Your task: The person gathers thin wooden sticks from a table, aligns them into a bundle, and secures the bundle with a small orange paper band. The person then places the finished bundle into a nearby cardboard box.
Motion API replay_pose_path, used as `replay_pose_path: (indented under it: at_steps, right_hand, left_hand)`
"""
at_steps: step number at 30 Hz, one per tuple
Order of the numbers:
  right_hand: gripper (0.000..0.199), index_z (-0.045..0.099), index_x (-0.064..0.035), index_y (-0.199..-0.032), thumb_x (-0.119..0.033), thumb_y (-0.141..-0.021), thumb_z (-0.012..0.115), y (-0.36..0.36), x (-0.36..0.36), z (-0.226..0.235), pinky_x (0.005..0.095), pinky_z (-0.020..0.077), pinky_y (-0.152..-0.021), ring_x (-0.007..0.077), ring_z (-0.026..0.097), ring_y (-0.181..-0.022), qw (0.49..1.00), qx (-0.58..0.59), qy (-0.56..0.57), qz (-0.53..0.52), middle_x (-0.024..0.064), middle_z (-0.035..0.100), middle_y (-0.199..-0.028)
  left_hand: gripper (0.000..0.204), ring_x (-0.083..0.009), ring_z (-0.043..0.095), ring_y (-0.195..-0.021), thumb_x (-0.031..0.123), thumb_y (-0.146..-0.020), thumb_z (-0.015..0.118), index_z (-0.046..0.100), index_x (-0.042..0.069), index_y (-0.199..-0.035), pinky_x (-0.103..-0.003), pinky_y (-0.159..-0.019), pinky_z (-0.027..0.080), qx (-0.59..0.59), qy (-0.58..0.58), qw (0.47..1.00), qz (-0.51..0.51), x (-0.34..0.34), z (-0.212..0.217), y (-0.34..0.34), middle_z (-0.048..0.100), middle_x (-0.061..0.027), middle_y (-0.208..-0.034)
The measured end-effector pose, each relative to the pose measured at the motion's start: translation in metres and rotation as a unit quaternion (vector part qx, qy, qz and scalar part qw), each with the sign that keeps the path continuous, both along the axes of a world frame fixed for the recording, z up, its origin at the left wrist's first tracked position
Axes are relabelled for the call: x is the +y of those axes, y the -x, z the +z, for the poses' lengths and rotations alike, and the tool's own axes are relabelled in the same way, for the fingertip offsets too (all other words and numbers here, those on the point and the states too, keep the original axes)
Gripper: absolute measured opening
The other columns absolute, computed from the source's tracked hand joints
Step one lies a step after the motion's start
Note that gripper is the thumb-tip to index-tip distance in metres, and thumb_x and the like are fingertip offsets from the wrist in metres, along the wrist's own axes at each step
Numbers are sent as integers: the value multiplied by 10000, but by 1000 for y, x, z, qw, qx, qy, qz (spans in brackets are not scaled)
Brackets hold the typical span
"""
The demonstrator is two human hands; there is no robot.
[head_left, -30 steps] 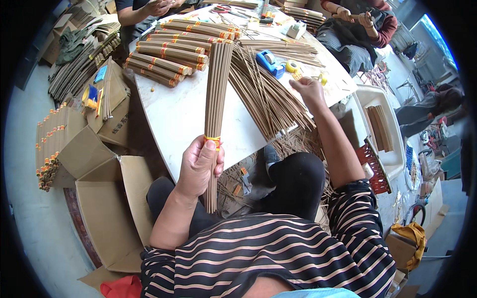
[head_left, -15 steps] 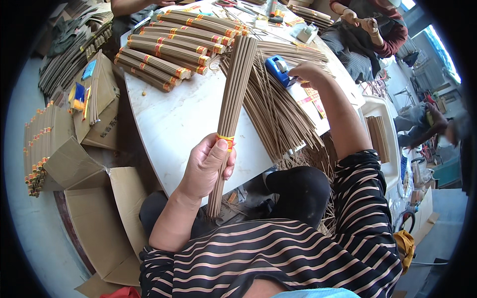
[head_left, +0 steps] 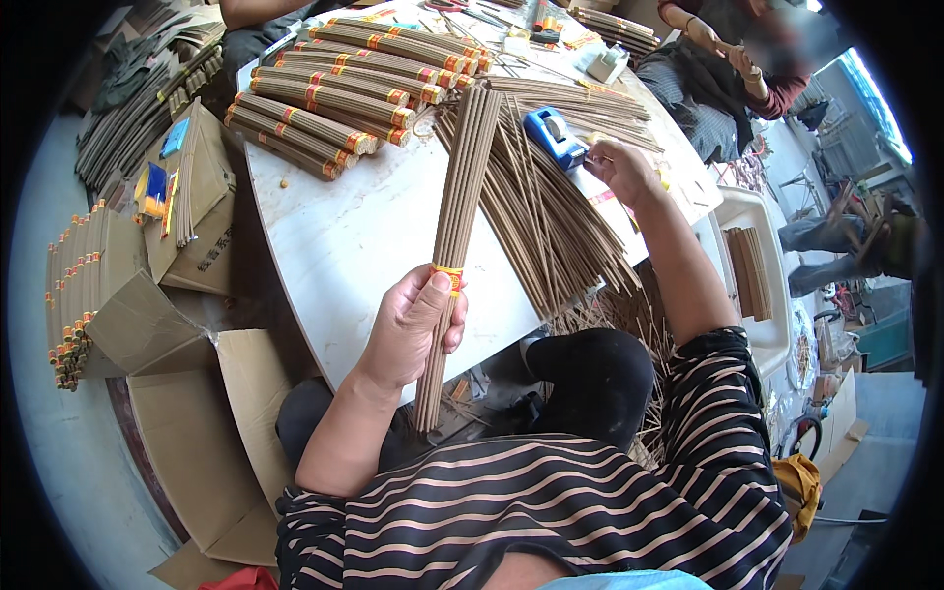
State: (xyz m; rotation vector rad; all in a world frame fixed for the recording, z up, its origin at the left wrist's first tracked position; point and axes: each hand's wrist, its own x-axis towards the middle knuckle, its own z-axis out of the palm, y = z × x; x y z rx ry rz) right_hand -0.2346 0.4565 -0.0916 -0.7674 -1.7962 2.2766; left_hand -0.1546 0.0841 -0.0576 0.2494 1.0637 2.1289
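Observation:
My left hand [head_left: 408, 320] is wrapped round the lower part of a bundle of brown incense sticks [head_left: 465, 172], the thumb pressing on its red-and-yellow paper band [head_left: 450, 279]. The bundle stands nearly upright over the table's near edge, leaning slightly right at its top. Just right of a blue tape dispenser [head_left: 554, 138], my right hand [head_left: 619, 172] is closed, thumb and fingers drawn together; whatever is between them is too small to make out. Loose incense sticks [head_left: 560, 221] lie in a spread heap between the bundle and my right forearm.
Banded incense bundles [head_left: 329, 98] are stacked on the white table [head_left: 334, 256] at the far left. An open cardboard box [head_left: 187, 433] stands left of my legs. At right is a white plastic bin [head_left: 777, 324] holding sticks. Another person's hands [head_left: 728, 54] are at the far right.
My right hand has drawn back from the tape dispenser's end, a little to the right and nearer. The left hand still holds the bundle, whose top has dipped slightly.

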Motion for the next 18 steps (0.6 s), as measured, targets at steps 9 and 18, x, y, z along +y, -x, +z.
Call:
replay_pose_path:
  at_steps: [9, 18]
  right_hand:
    - [112, 547, 71, -803, -22, -760, 594, -8, -20, 5, 303, 550, -694, 199, 566, -761, 995, -74, -57, -46, 107, 528, -815]
    - [147, 509, 71, -866, 31, -747, 584, -7, -15, -4, 329, 567, -630, 209, 561, -692, 994, -62, 25, -82, 100, 481, -801]
  left_hand:
    - [277, -63, 484, -548, 298, -952, 460, 467, 30, -1020, -186, -487, 411, 3, 15, 1000, -3, 1, -1, -1, 521, -28, -725]
    - [288, -60, 484, -551, 298, -955, 452, 461, 21, -1033, -183, -488, 410, 5, 10, 1000, -11, 1, -3, 0, 522, -26, -728]
